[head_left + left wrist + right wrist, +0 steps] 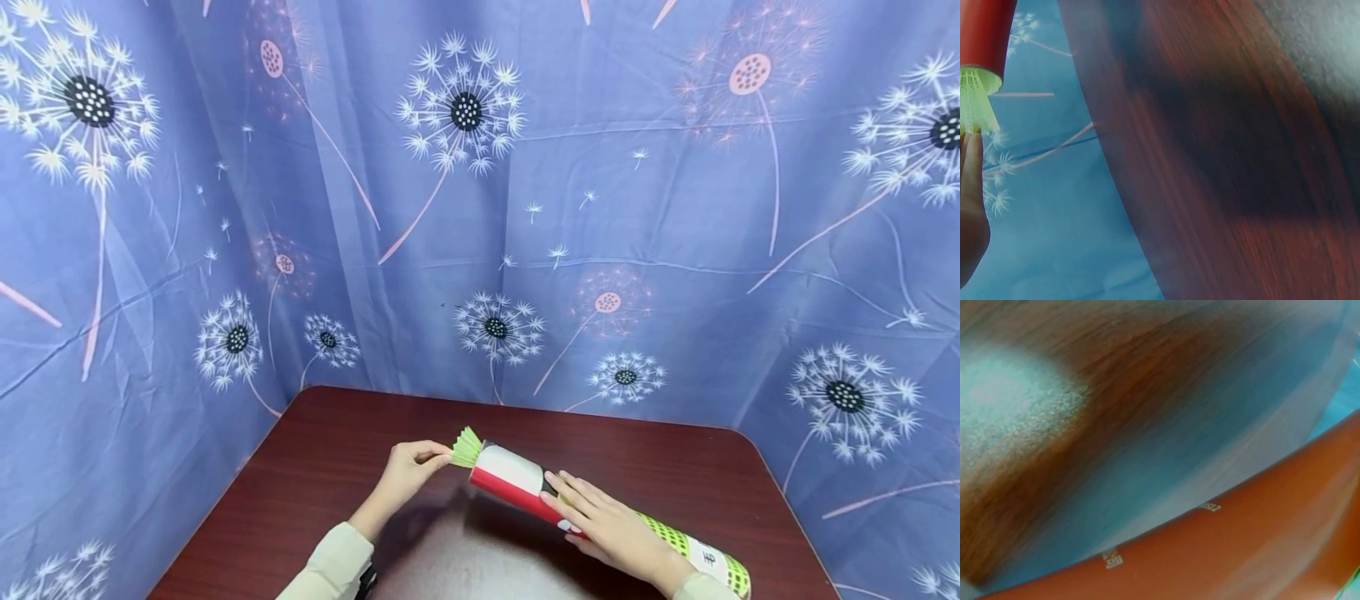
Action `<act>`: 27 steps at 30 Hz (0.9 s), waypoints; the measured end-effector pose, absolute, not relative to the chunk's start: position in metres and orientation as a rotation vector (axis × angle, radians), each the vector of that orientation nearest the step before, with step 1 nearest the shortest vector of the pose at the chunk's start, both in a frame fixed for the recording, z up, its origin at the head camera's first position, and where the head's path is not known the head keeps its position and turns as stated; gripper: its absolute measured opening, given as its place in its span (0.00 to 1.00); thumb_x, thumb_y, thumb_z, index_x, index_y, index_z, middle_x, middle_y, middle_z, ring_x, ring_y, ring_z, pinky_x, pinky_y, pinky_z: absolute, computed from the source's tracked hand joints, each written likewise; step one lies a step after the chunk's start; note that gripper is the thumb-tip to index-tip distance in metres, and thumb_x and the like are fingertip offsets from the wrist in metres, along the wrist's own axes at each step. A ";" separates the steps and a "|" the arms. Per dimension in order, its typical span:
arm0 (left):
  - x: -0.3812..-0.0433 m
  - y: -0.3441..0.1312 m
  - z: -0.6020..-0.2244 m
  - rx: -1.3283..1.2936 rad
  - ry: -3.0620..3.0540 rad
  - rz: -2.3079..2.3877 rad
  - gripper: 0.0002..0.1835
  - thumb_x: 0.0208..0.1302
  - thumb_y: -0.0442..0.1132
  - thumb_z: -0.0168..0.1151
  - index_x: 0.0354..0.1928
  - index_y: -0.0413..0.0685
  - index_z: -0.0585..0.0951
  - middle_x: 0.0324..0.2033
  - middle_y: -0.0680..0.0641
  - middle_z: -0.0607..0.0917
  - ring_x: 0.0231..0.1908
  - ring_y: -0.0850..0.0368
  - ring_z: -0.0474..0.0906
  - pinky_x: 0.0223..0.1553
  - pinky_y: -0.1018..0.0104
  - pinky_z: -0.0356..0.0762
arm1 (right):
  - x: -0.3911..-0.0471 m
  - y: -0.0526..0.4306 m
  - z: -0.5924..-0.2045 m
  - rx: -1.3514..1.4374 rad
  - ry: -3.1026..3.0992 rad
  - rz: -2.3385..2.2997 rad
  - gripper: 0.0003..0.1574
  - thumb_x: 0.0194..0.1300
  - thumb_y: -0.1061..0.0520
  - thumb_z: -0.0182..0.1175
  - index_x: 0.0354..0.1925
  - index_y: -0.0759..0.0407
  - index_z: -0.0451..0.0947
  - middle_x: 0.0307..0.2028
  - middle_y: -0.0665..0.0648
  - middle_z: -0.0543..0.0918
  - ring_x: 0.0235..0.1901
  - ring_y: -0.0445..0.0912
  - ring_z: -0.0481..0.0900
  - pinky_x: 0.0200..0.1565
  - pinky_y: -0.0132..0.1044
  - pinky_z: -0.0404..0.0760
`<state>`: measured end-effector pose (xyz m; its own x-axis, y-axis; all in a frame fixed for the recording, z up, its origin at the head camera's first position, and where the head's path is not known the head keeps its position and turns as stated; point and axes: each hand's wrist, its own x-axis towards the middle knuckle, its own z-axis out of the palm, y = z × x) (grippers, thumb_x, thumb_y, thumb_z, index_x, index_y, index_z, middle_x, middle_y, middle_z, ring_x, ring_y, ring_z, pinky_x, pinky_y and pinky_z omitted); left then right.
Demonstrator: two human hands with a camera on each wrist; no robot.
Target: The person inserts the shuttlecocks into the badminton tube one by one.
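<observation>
In the head view, my left hand [408,468] pinches a yellow-green shuttlecock [467,448] by its tip, thumb against fingers. The shuttlecock's skirt lies at the open left end of a long shuttlecock tube [510,477], red and white there and green-patterned at its right end. Closer in the left wrist view, the skirt [977,106] sits partly within the tube's mouth [991,80]. My right hand [611,529] grips the tube's middle from above, its fingers lying across it. In the right wrist view, the tube's red side [1210,550] shows, but no fingers.
Beneath the hands is a dark red-brown wooden table [360,425] with rounded back corners and a bright glare near its front. A blue curtain [555,208] with dandelion prints hangs behind it and along both sides.
</observation>
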<state>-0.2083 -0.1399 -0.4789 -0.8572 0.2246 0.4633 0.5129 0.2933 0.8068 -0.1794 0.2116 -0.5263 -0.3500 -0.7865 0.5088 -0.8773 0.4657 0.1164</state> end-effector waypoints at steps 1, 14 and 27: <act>-0.208 -0.138 -0.479 -0.691 -2.299 -1.591 0.02 0.55 0.24 0.66 0.32 0.31 0.84 0.28 0.37 0.86 0.29 0.54 0.82 0.29 0.69 0.79 | -0.179 0.211 -0.526 1.385 -2.216 0.246 0.38 0.67 0.48 0.60 0.69 0.58 0.63 0.69 0.63 0.63 0.65 0.57 0.65 0.70 0.34 0.48; -0.206 -0.125 -0.485 -0.759 -2.254 -1.652 0.04 0.58 0.23 0.63 0.35 0.29 0.84 0.31 0.35 0.86 0.31 0.49 0.82 0.32 0.70 0.80 | -0.176 0.215 -0.525 1.372 -2.217 0.238 0.40 0.65 0.48 0.62 0.70 0.58 0.62 0.69 0.63 0.63 0.65 0.57 0.66 0.70 0.34 0.48; -0.211 -0.118 -0.504 -0.792 -2.264 -1.631 0.03 0.59 0.28 0.65 0.35 0.36 0.85 0.30 0.42 0.87 0.30 0.60 0.81 0.30 0.65 0.81 | -0.174 0.214 -0.527 1.373 -2.224 0.262 0.34 0.75 0.42 0.40 0.70 0.57 0.63 0.69 0.62 0.63 0.65 0.56 0.66 0.69 0.35 0.50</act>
